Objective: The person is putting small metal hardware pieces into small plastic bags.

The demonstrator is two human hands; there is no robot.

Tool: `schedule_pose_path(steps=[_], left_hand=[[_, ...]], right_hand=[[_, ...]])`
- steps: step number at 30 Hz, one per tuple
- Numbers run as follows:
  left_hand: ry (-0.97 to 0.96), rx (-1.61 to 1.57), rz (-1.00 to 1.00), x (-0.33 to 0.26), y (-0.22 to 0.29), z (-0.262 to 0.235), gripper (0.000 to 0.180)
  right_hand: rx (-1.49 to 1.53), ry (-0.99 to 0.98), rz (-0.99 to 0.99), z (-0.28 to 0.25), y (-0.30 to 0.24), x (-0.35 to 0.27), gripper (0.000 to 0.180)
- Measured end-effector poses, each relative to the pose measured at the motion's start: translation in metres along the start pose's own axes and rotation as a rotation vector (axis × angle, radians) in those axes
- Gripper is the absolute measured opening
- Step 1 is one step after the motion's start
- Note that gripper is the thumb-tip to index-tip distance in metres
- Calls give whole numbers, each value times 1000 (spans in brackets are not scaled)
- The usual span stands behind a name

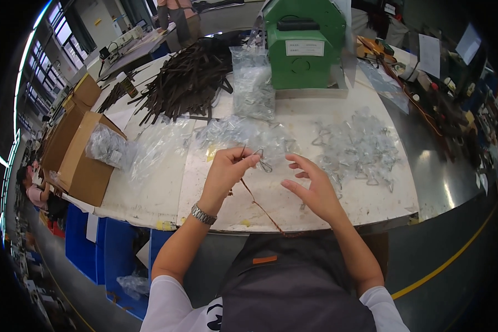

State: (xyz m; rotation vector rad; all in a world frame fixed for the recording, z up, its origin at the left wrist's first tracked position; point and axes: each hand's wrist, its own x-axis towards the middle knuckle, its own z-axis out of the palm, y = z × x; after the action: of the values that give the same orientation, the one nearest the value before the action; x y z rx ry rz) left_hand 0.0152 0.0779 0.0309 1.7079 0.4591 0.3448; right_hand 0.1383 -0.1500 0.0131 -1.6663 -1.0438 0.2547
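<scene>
- While the left hand (227,169) pinches a wire ring (264,162) at its fingertips, a thin brown strap (258,206) hangs from the same grip and runs down and right toward the person's apron (293,276).
- Left grip: clenched on ring and strap top together, thumb and forefinger closed; ring sticks out to the right of the fingers, toward the other hand.
- Right hand (310,185): released, fingers spread and curled, holding nothing; it sits just right of the ring, near but apart, a small gap between.
- Key relation: ring lies between the two hands, touching the left, pointing at the right; the right is the free hand and nearest to the ring's open end.
- Strap long axis: diagonal, upper left to lower right, crossing the desk (371,205) edge below the right wrist.
- Pile of loose wire rings (359,149) lies on the desk right of the right hand, within close reach.
- Clear bags (160,144) of more rings lie left and ahead of the left hand.
- Heap of dark straps (188,80) sits far ahead left, well apart from both hands.
- Green machine (301,44) stands at the far desk edge, beyond the bags.
- Cardboard box (77,149) is at the desk's left end.
</scene>
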Motion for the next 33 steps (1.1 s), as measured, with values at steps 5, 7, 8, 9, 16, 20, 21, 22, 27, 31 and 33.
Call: schedule_pose_path(steps=[5, 7, 8, 9, 16, 20, 21, 22, 27, 31, 33], left_hand=[[-210, -42, 45, -22, 8, 26, 19], [-251, -39, 64, -23, 4, 24, 20], [-300, -35, 85, -23, 2, 25, 20], [-298, -41, 83, -25, 1, 26, 20], [-18, 624, 713, -38, -18, 47, 13], [-57, 850, 760, -41, -18, 46, 12], [-90, 882, 733, -42, -18, 43, 11], [-86, 878, 731, -41, -22, 40, 11], [-72, 135, 260, -44, -27, 43, 18], [-122, -146, -44, -58, -33, 50, 26], [-150, -248, -53, -65, -34, 65, 25]], right_hand=[[55, -136, -2, 5, 17, 14, 51], [-316, 4, -328, 0, 14, 11, 50], [-64, -205, -23, -6, 5, 10, 43], [190, -407, 284, -9, 1, 9, 38], [754, -641, 615, 4, 16, -4, 27], [626, -677, 535, 11, 30, -7, 27], [564, -644, 485, 12, 28, -7, 28], [502, -611, 436, 12, 27, -7, 28], [675, -432, 511, 11, 23, -11, 33], [823, -28, 436, 21, 19, -6, 34], [906, -5, 429, 32, 14, -10, 39]])
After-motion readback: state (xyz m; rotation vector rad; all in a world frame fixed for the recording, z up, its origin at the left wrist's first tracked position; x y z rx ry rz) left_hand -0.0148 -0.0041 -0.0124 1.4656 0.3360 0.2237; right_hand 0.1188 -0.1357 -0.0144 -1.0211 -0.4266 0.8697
